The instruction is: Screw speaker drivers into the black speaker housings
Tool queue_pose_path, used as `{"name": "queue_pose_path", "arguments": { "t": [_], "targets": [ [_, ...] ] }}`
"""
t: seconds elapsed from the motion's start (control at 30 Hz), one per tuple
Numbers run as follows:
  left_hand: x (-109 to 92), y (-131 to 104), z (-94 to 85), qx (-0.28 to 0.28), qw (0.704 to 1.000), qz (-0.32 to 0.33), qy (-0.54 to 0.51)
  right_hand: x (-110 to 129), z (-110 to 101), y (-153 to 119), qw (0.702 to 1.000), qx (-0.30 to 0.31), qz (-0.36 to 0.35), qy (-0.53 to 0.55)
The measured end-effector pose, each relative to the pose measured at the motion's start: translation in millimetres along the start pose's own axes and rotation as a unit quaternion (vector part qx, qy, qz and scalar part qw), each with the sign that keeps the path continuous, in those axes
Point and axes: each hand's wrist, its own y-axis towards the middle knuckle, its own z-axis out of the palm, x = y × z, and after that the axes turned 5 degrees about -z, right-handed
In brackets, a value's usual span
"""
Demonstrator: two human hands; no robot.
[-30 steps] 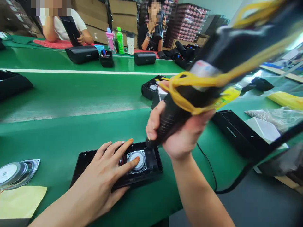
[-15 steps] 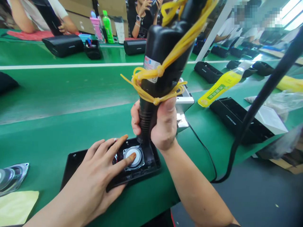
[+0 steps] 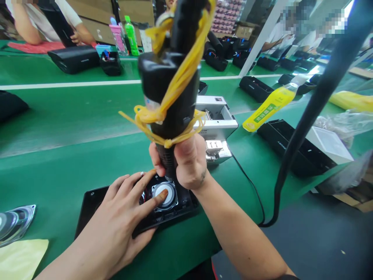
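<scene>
My right hand (image 3: 189, 163) is closed around the grip of a black electric screwdriver (image 3: 171, 89), held upright with its tip down. Yellow bands are tied round the tool's body. Its lower end meets the far edge of a small round speaker (image 3: 159, 189); the bit's exact contact is hidden. The speaker sits in a black plastic housing (image 3: 94, 202) lying on the green table. My left hand (image 3: 125, 210) holds this housing, with one fingertip on the speaker's pale back and the thumb along the front edge. A second speaker is mostly hidden beneath my fingers.
A silver-grey machine (image 3: 218, 126) stands behind my right hand. A loose speaker (image 3: 17, 223) and yellow cloth (image 3: 23, 256) lie at left. Right are a yellow bottle (image 3: 268, 109), a black housing (image 3: 291, 146) and a thick hanging cable (image 3: 303, 128). Other people sit across the table.
The screwdriver and my right hand have shifted left, and the tool's lower end has moved from the speaker's right corner toward its top edge. My left hand stays on the housing.
</scene>
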Motion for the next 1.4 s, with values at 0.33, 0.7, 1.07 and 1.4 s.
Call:
{"name": "queue_pose_path", "arguments": {
  "t": [0.33,0.7,1.07,1.4],
  "targets": [
    [-1,1,7.1,0.019,0.998,-0.050,-0.038,-10,-7,-4,0.998,0.058,-0.028,0.020],
    [1,0,15.0,-0.006,0.999,-0.050,-0.019,-16,-4,-7,0.999,0.045,-0.017,-0.001],
    [-9,-8,11.3,-0.048,0.997,-0.043,-0.035,87,-32,13,0.952,-0.133,-0.242,-0.129],
    [9,-30,13.2,-0.051,0.998,-0.019,0.040,74,-65,21,0.938,-0.184,-0.206,-0.208]
  ]
}}
